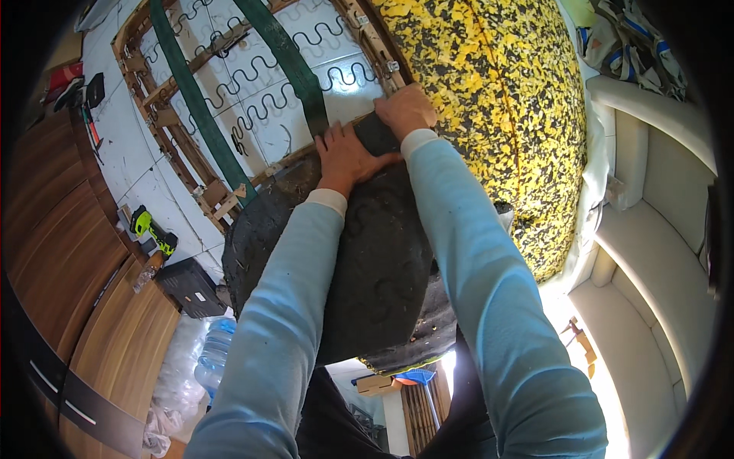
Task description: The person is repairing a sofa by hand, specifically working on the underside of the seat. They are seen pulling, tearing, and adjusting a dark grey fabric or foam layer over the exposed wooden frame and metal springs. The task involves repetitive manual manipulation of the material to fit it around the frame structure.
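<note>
A wooden seat frame (143, 89) with wavy metal springs (264, 103) lies in front of me, crossed by two green webbing straps (279, 46). Dark grey-black fabric (378, 260) is draped over its near end, with spring-shaped marks pressed into it. My left hand (348, 159) lies on this fabric with fingers spread, its fingertips beside the end of one strap. Just to the right, my right hand (407, 113) is closed on the fabric's edge at the frame's corner. Its fingertips are partly hidden.
A large yellow-and-black foam block (489, 92) stands along the right, beside a pale sofa (650, 191). To the left are wooden cabinets (69, 206), a lime-green power tool (151, 229), a black case (191, 287) and a blue water bottle (215, 356). Below lies a cardboard box (378, 384).
</note>
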A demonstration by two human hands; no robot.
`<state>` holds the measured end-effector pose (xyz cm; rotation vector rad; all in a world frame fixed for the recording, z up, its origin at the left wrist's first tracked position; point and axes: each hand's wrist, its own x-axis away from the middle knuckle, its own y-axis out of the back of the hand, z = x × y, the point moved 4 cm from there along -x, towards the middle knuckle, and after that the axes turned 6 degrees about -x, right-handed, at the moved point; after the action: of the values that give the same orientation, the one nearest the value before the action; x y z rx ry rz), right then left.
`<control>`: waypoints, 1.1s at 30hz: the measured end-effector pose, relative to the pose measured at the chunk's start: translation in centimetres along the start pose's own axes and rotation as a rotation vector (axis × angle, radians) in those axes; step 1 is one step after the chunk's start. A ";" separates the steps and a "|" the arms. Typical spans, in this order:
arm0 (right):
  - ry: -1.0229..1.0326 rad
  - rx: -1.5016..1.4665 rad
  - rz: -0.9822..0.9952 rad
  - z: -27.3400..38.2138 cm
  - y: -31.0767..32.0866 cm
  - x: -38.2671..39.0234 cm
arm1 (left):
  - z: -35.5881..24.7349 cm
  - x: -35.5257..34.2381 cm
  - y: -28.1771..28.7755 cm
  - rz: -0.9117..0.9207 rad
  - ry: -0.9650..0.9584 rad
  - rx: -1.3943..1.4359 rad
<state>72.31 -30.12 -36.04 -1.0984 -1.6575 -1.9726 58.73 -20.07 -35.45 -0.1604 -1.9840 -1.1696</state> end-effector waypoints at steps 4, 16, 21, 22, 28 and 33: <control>-0.054 -0.024 0.047 -1.7 0.0 -1.7 | -2.9 1.6 -0.4 -0.137 0.003 0.134; 0.326 -0.618 0.009 -13.7 -3.8 -2.7 | -5.2 7.4 -2.7 -0.382 -0.232 0.053; 0.197 -0.979 0.074 -15.9 -4.8 3.5 | -4.5 10.1 -3.0 -0.422 -0.193 0.079; 0.222 -0.934 0.024 -15.8 -4.4 3.2 | -4.8 10.1 -2.9 -0.403 -0.187 0.101; 0.164 -0.177 -0.309 -13.5 -2.4 2.7 | -5.3 10.4 -3.5 -0.372 -0.190 0.018; 0.110 0.113 0.013 -5.4 0.8 2.3 | -5.0 10.8 -4.0 -0.412 -0.193 0.002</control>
<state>69.59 -34.89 -33.89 -0.9406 -1.6773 -1.8707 52.50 -29.16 -29.44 0.1513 -2.2567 -1.4545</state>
